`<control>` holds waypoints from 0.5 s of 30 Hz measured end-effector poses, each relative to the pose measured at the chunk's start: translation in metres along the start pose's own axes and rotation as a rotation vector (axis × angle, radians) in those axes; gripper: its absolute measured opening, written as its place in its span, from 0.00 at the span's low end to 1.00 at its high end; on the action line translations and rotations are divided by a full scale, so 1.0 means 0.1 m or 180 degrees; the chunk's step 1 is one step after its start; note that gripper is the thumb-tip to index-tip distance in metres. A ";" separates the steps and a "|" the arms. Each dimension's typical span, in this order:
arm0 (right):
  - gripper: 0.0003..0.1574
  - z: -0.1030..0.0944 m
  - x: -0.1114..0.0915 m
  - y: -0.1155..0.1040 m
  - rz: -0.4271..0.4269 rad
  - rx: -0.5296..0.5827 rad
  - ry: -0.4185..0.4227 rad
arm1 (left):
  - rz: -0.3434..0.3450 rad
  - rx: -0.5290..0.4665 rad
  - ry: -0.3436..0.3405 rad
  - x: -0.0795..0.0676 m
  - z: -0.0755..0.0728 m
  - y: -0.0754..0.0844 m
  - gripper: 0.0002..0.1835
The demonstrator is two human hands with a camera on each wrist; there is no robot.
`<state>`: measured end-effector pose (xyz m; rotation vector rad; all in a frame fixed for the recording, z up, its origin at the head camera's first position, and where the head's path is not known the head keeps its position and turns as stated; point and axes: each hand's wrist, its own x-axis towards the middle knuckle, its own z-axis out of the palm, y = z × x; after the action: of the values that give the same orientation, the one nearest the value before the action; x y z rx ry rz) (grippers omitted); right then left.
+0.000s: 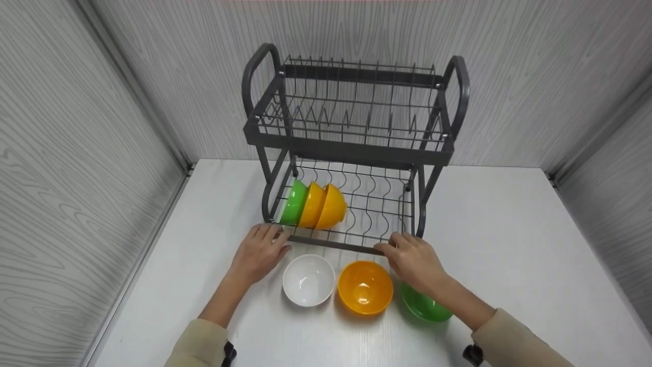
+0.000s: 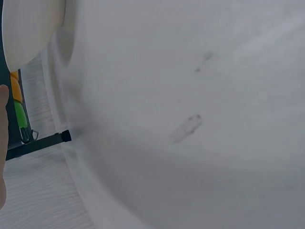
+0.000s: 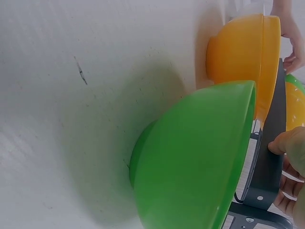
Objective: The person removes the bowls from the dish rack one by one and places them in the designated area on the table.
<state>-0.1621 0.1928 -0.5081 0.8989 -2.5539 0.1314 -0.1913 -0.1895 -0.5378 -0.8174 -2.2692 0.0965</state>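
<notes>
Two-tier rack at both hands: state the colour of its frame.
The rack has a dark grey frame; the head view shows it best.

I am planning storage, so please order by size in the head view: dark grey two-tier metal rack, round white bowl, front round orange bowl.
1. Metal rack
2. White bowl and front orange bowl: too alike to rank.

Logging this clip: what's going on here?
A person's left hand and right hand grip the lower front bar of a two-tier dish rack, one near each end. On its lower tier, a green bowl and two orange bowls stand on edge. In front, a white bowl, a third orange bowl and a second green bowl sit on the table.
</notes>
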 end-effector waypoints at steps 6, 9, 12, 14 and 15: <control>0.25 0.00 -0.01 -0.01 0.0006 0.0003 -0.0010 | 0.0016 0.0020 0.0088 0.00 0.07 0.00 0.21; 0.26 -0.01 -0.01 -0.01 -0.0003 -0.0009 0.0007 | 0.0048 0.0040 0.0208 0.00 0.10 0.00 0.17; 0.26 -0.01 0.00 -0.01 -0.0020 -0.0014 0.0011 | 0.0060 0.0044 0.0289 0.01 0.13 0.00 0.15; 0.24 -0.02 0.00 -0.01 -0.0002 0.0017 -0.0004 | 0.0048 0.0044 0.0302 0.02 0.13 0.01 0.14; 0.22 -0.02 0.00 -0.01 0.0011 0.0044 -0.0011 | 0.0035 0.0038 0.0304 0.02 0.13 0.01 0.14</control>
<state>-0.1608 0.1926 -0.5062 0.9007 -2.5610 0.1489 -0.2003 -0.1852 -0.5470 -0.8112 -2.1729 0.0746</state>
